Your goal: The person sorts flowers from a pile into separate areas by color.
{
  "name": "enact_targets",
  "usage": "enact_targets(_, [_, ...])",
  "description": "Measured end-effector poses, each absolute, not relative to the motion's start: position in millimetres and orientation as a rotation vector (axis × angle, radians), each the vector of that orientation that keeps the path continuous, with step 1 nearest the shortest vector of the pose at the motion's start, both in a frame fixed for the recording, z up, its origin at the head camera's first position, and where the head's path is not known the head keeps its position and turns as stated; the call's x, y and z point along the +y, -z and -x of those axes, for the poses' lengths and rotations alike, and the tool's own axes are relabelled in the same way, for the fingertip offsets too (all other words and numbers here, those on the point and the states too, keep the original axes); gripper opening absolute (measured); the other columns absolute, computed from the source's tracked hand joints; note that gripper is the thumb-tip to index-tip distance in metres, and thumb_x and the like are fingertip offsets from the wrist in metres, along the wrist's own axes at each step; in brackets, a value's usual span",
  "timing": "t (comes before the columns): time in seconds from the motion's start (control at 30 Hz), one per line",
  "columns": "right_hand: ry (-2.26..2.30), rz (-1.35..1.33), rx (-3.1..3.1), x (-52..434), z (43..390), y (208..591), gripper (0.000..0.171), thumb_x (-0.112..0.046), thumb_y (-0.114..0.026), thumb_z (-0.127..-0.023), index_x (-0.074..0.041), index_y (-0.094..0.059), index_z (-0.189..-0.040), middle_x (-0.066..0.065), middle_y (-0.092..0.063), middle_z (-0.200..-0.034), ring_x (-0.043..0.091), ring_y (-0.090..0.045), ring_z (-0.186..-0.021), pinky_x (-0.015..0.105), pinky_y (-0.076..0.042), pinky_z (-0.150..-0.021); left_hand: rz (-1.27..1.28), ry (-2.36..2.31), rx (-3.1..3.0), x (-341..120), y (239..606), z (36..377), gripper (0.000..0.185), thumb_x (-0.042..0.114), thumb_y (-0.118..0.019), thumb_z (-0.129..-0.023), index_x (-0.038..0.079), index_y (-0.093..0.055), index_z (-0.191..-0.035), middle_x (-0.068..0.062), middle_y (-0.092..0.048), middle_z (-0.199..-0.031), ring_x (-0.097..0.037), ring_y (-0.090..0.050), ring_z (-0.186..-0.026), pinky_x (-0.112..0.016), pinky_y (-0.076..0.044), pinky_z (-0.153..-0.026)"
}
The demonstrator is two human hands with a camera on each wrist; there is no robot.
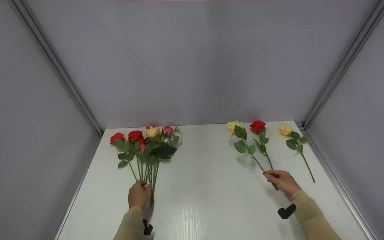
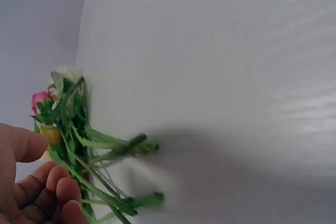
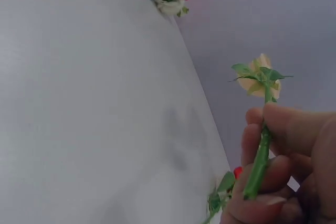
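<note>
The stem of a pale yellow rose (image 1: 234,126) is pinched between the curled fingers (image 3: 262,145) of the right hand (image 1: 281,181), right of centre in the head view. A red rose (image 1: 257,126) lies just beside it. The bunch of roses (image 1: 145,141) at left is gripped by its stems in the left hand (image 1: 139,194), on the white table (image 1: 198,200).
</note>
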State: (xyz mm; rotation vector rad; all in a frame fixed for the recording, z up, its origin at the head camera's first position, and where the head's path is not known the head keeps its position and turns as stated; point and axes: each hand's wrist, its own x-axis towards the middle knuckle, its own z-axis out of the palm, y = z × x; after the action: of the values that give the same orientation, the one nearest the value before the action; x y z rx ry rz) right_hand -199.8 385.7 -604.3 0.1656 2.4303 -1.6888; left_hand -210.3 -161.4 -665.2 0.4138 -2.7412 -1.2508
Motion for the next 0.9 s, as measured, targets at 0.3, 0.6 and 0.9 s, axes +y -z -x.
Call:
enact_targets(0.3, [1.601,-0.234,2.683,431,194,602,0.047,-0.035,-0.061,-0.094,0.001,-0.061,-0.124,0.01,-0.065,-0.107,0.013,-0.058,-0.091,0.025,-0.048,-0.072,-0.494,1.267,-2.721,-175,684,209,0.034,0.026,-0.065,-0.091,-0.001,-0.062,-0.11,-0.014,-0.065,-0.096,-0.026,-0.063,-0.082,-0.043,-0.05,-0.07])
enact_targets(0.6, [1.427,-0.291,2.921,460,188,595,0.047,-0.035,-0.056,-0.097,0.001,-0.059,-0.126,0.011,-0.065,-0.106,0.0,-0.056,-0.086,0.02,-0.047,-0.07,-0.517,1.288,-2.715,-181,697,211,0.034,0.025,-0.066,-0.088,-0.003,-0.06,-0.106,-0.014,-0.064,-0.093,-0.027,-0.061,-0.084,-0.045,-0.049,-0.071])
enact_targets(0.9, [1.276,-0.335,3.008,481,186,593,0.042,-0.029,-0.05,-0.101,0.004,-0.056,-0.128,0.02,-0.06,-0.115,0.013,-0.053,-0.095,0.022,-0.043,-0.072,-0.507,1.295,-2.73,-184,706,210,0.035,0.023,-0.064,-0.089,-0.001,-0.058,-0.112,-0.017,-0.065,-0.1,-0.032,-0.062,-0.093,-0.049,-0.048,-0.079])
